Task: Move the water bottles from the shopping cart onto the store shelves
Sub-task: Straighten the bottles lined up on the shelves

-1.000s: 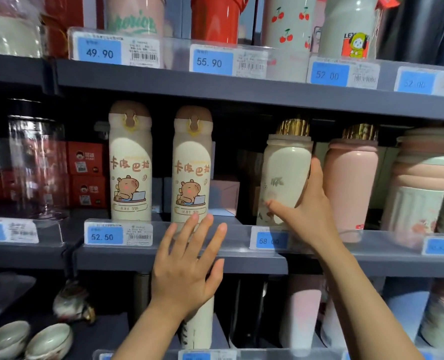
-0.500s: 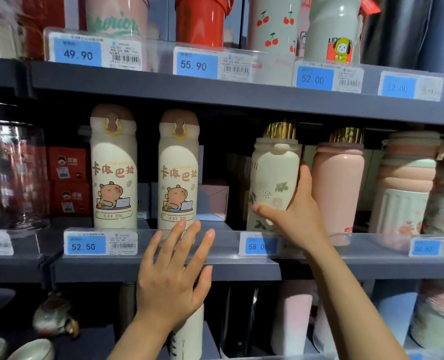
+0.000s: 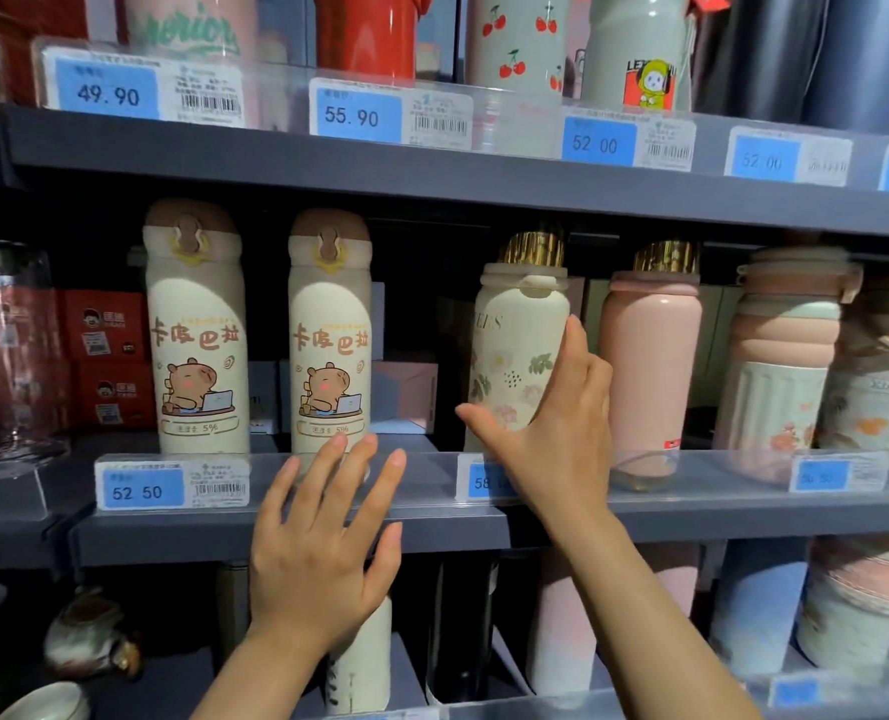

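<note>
Between the right hand's (image 3: 551, 433) thumb and spread fingers sits the floral bottle (image 3: 518, 350) on the middle shelf (image 3: 743, 511), upright, just left of a pink bottle (image 3: 650, 356). Left hand (image 3: 323, 543) is splayed wide, holding nothing, fingertips just below a capybara bottle (image 3: 329, 330).
</note>
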`<move>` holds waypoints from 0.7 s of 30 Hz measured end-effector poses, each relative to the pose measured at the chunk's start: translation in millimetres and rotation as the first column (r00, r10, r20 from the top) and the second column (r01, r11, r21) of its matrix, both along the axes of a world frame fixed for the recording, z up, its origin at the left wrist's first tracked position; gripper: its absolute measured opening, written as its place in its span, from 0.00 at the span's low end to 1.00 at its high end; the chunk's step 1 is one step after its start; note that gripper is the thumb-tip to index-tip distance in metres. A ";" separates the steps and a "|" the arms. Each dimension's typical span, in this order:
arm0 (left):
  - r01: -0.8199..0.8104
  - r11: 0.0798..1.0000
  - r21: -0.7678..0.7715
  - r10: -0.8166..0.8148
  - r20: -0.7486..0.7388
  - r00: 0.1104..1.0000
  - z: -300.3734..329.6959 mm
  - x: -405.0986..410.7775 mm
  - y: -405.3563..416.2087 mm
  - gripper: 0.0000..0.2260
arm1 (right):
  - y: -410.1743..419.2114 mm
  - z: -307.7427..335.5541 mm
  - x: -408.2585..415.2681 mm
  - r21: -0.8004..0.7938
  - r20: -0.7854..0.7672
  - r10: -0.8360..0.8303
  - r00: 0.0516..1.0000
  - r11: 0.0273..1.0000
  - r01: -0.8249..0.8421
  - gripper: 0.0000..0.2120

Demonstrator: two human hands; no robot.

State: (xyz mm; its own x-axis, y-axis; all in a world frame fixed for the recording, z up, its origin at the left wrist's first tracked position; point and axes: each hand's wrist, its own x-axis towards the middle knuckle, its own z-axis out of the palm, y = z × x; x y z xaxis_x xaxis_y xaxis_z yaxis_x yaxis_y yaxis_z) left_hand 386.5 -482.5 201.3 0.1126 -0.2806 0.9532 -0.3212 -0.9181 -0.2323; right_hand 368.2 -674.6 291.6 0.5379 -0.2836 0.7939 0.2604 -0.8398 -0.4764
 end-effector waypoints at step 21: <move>-0.010 1.000 0.009 0.010 0.046 0.999 -2.3 5.3 0.6 0.20 | -15.3 21.7 1.3 0.120 -0.222 0.260 0.940 0.964 -0.239 0.41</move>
